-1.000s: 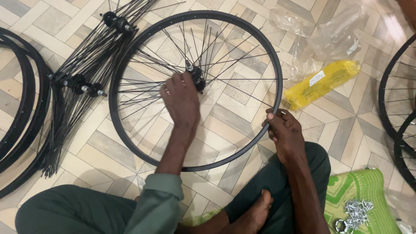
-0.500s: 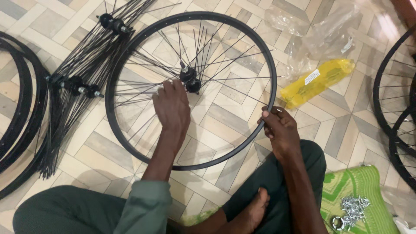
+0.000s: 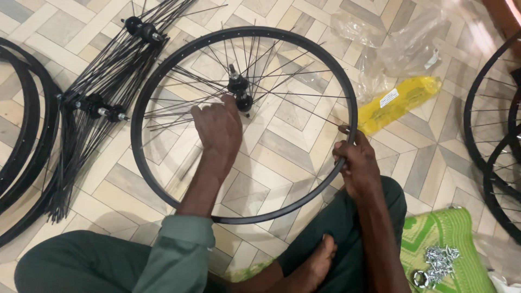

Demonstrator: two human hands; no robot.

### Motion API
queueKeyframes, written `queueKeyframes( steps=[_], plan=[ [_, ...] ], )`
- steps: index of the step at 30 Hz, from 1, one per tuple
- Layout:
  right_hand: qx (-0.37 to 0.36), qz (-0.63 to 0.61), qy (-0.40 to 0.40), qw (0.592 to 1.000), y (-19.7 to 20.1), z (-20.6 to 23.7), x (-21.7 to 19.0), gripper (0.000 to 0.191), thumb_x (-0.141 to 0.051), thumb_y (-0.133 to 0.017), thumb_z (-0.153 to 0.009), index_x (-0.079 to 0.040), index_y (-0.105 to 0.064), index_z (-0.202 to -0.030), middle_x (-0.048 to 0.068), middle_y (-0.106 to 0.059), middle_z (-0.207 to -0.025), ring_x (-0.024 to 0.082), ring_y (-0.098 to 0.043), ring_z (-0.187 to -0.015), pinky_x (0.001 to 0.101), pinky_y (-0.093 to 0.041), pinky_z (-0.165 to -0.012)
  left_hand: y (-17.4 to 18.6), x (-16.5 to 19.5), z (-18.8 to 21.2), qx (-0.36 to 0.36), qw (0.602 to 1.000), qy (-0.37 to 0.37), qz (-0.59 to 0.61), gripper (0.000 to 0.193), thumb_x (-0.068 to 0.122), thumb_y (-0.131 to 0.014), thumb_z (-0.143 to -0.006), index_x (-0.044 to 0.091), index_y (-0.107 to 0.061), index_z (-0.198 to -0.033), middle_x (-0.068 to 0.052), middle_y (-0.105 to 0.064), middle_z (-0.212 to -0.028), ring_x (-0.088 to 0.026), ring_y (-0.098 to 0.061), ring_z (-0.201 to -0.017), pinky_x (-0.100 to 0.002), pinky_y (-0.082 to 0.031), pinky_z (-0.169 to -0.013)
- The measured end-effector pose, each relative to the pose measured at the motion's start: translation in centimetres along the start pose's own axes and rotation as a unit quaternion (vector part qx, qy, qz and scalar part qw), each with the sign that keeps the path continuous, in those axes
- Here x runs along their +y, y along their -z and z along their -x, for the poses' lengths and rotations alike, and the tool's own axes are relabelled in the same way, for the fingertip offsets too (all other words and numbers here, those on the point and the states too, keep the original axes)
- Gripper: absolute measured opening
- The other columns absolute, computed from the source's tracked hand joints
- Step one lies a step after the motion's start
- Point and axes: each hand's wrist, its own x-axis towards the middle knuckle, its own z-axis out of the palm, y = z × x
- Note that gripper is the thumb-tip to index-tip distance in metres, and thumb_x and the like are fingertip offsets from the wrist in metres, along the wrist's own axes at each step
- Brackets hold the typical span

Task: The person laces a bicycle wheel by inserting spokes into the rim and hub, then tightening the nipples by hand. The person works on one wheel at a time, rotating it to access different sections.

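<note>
A black bicycle rim (image 3: 163,70) lies flat on the tiled floor in front of my crossed legs. Its hub (image 3: 240,92) sits near the middle with thin black spokes (image 3: 287,76) fanning outward. My left hand (image 3: 218,129) rests inside the rim just below the hub, fingers among the spokes there. My right hand (image 3: 355,163) grips the rim's right edge, thumb and fingers pinched at a spoke end.
Bundles of hubs with loose spokes (image 3: 103,92) lie left of the rim, with bare black rims (image 3: 21,135) beyond. Clear plastic bags (image 3: 391,38) and a yellow packet (image 3: 399,103) lie at the right. Laced wheels (image 3: 488,135) are far right. Small silver nipples (image 3: 439,260) sit on a green mat (image 3: 467,233).
The view has shifted slightly, so the wheel sits further left in the frame. My left hand stays by the hub. My right hand keeps hold of the rim's right edge.
</note>
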Motion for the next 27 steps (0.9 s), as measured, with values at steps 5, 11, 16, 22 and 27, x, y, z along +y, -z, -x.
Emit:
queueKeyframes(
  steps=[5,11,16,22,27],
  plan=[
    [0.004,0.016,0.034,0.999,-1.6,0.3,0.6,0.05,-0.009,-0.069,-0.086,-0.002,-0.052,-0.133,0.0,-0.054,-0.072,0.006,-0.043,-0.056,0.0236,-0.031,-0.048,-0.9,2.3,1.4,-0.168,0.858,0.205,0.439,0.039,0.017,-0.059,-0.094,0.002,-0.05,-0.129,-0.013,-0.06,-0.08,-0.03,-0.061,-0.069,-0.045,-0.043,-0.062],
    [0.009,0.02,0.043,0.999,-2.6,0.5,0.6,0.048,-0.008,-0.07,-0.086,-0.002,-0.053,-0.131,-0.001,-0.052,-0.069,0.007,-0.044,-0.057,0.0248,-0.031,-0.049,0.3,6.2,4.2,-0.142,0.236,0.333,0.902,0.023,0.025,-0.063,-0.099,0.008,-0.067,-0.114,0.001,-0.058,-0.077,-0.013,-0.057,-0.071,-0.029,-0.052,-0.061],
    [0.011,0.018,0.046,0.999,-2.7,0.3,0.8,0.047,-0.008,-0.07,-0.086,-0.002,-0.053,-0.129,-0.001,-0.052,-0.069,0.007,-0.045,-0.058,0.0247,-0.032,-0.049,2.3,6.9,4.0,-0.125,0.367,0.379,0.84,0.013,0.015,-0.072,-0.09,0.012,-0.064,-0.1,0.003,-0.063,-0.087,-0.011,-0.062,-0.079,-0.026,-0.057,-0.065],
    [0.011,0.003,0.035,0.999,-2.3,0.0,1.3,0.048,-0.006,-0.071,-0.085,-0.002,-0.054,-0.13,-0.001,-0.051,-0.068,0.007,-0.045,-0.057,0.0249,-0.031,-0.048,2.0,4.3,5.4,-0.139,0.519,0.347,0.769,0.03,0.034,-0.071,-0.101,0.006,-0.062,-0.096,-0.003,-0.055,-0.082,-0.011,-0.053,-0.064,-0.029,-0.051,-0.059],
    [0.016,0.018,0.033,0.999,-2.1,0.1,1.3,0.049,-0.007,-0.071,-0.086,-0.002,-0.053,-0.132,-0.001,-0.053,-0.068,0.007,-0.044,-0.056,0.0243,-0.03,-0.047,0.0,1.0,5.6,-0.106,0.412,0.285,0.859,0.023,0.028,-0.065,-0.096,0.006,-0.067,-0.103,-0.003,-0.06,-0.082,-0.011,-0.054,-0.061,-0.028,-0.05,-0.058]
  ],
)
